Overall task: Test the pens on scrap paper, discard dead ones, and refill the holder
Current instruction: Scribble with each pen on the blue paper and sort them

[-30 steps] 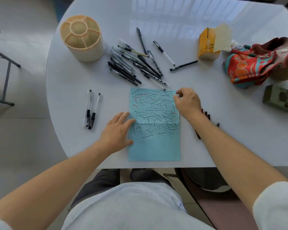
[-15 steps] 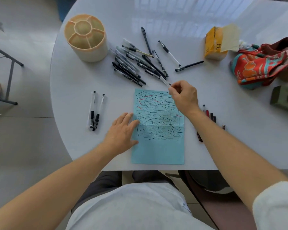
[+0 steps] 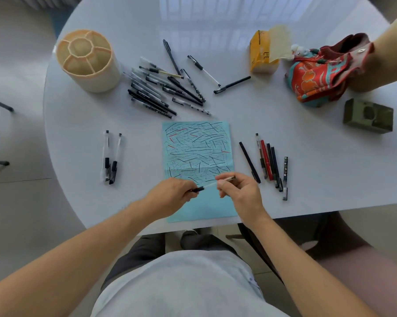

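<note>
A clear pen (image 3: 210,185) is held level over the near half of the blue scrap paper (image 3: 197,147), which is covered in black and red strokes. My left hand (image 3: 172,197) grips the pen's black capped end. My right hand (image 3: 241,193) pinches its other end. A heap of several pens (image 3: 163,88) lies beyond the paper. The beige compartmented holder (image 3: 87,60) stands at the far left with nothing in it. Two pens (image 3: 110,156) lie left of the paper, and several pens (image 3: 268,163) lie to its right.
A yellow tissue pack (image 3: 261,51) and a red patterned cloth pouch (image 3: 318,72) sit at the far right, with a green box (image 3: 368,115) nearer. Another person's sleeve (image 3: 385,53) reaches in at the top right. The round white table's (image 3: 307,202) edge is close to my body.
My right hand took a pen from the heap and carried it back over the paper's near half. My left hand lifted off the paper and gripped the pen's capped end.
</note>
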Tool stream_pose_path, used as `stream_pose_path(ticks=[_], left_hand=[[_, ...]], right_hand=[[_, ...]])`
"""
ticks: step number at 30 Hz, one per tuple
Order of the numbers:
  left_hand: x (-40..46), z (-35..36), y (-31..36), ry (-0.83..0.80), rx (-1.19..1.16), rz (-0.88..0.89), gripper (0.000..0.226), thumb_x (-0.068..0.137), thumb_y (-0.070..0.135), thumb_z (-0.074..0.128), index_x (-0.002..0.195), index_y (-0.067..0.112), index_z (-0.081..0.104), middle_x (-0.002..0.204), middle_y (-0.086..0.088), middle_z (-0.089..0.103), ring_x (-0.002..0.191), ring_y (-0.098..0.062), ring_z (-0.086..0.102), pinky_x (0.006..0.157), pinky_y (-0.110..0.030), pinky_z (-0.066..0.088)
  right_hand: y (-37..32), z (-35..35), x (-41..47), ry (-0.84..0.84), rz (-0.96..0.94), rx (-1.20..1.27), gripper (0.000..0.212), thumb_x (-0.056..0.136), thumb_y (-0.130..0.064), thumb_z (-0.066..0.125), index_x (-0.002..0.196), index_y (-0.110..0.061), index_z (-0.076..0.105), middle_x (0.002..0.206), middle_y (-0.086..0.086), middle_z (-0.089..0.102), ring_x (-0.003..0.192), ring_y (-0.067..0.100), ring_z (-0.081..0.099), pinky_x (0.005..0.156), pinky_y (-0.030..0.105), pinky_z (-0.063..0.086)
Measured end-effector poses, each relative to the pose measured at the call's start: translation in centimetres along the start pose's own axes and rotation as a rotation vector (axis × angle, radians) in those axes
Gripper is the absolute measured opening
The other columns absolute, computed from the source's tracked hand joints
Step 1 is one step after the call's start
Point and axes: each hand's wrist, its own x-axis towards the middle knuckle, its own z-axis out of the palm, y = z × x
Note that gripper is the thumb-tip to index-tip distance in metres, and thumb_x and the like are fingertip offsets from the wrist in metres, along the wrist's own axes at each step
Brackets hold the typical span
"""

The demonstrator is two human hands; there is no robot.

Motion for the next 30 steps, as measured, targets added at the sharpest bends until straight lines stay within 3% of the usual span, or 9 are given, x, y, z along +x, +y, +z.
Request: stream_pose_path(ticks=[3,10,13,17,19,23,26,30], left_hand=[[-0.3,0.5,0.4,0.01,0.031,0.009,0.02,0.1,0.032,0.053,0.101,0.018,0.067,0.084,0.004,0.07,0.078,-0.02,0.063,0.071,-0.04,0.051],[-1.1,0.8,0.3,0.16,0.041,0.04,0.02,0.097,0.039,0.057,0.097,0.023,0.069,0.086,0.009,0.065,0.075,-0.012,0.057,0.067,-0.036,0.05],[-1.2,1.1,0.0,0.211,0.031,0.042,0.021,0.094,0.043,0.059,0.106,0.028,0.068,0.102,0.013,0.068,0.093,-0.011,0.061,0.078,-0.035,0.053],[-1.6,1.3,-1.7,0.302,0.135,-0.023,0.042,0.087,0.037,0.071,0.125,0.021,0.064,0.129,0.002,0.063,0.123,-0.021,0.052,0.102,-0.039,0.047],[-1.8,1.5,-2.8,0.282,0.185,-0.086,0.056,0.082,0.035,0.074,0.133,0.018,0.058,0.139,-0.004,0.055,0.131,-0.026,0.046,0.109,-0.042,0.042],[-2.0,2.1,-4.2,0.174,0.282,-0.16,0.07,0.079,0.04,0.075,0.141,0.019,0.049,0.153,-0.005,0.037,0.142,-0.026,0.032,0.113,-0.042,0.037],[-2.0,2.4,-4.5,0.159,0.305,-0.169,0.071,0.078,0.042,0.075,0.141,0.021,0.048,0.155,-0.004,0.033,0.144,-0.026,0.028,0.113,-0.044,0.037],[-2.0,2.5,-4.7,0.171,0.306,-0.172,0.072,0.077,0.043,0.075,0.141,0.022,0.048,0.154,-0.003,0.033,0.144,-0.025,0.029,0.113,-0.043,0.037]], right_hand=[[1.0,1.3,-0.6,-0.102,0.011,-0.057,0.017,0.098,-0.011,0.065,0.092,-0.006,0.079,0.08,0.006,0.072,0.067,0.019,0.065,0.066,0.03,0.057],[1.2,1.1,-0.1,-0.105,-0.009,-0.053,0.023,0.101,-0.011,0.062,0.086,-0.013,0.079,0.078,0.009,0.074,0.064,0.021,0.067,0.063,0.03,0.058],[1.3,0.8,0.2,-0.105,-0.027,-0.046,0.023,0.099,-0.019,0.064,0.083,-0.016,0.08,0.079,0.01,0.075,0.064,0.023,0.068,0.063,0.031,0.059],[2.1,0.0,1.7,0.159,-0.08,-0.231,0.019,0.096,-0.024,0.069,0.081,-0.018,0.078,0.081,0.002,0.076,0.065,0.017,0.072,0.068,0.039,0.063],[2.6,0.1,2.3,0.213,-0.13,-0.364,0.009,0.095,-0.022,0.07,0.088,-0.026,0.075,0.079,-0.005,0.075,0.069,0.012,0.073,0.07,0.033,0.062],[3.3,1.3,2.9,0.139,-0.279,-0.535,0.009,0.094,-0.02,0.069,0.099,-0.021,0.077,0.081,-0.014,0.073,0.075,0.001,0.069,0.069,0.014,0.054],[3.4,1.3,3.1,0.134,-0.337,-0.603,0.011,0.095,-0.018,0.067,0.1,-0.017,0.076,0.086,-0.006,0.075,0.076,0.006,0.071,0.071,0.017,0.056],[3.1,-0.6,3.4,0.257,-0.378,-0.673,0.011,0.096,-0.016,0.064,0.096,-0.015,0.076,0.079,-0.006,0.071,0.068,0.008,0.068,0.064,0.017,0.055]])
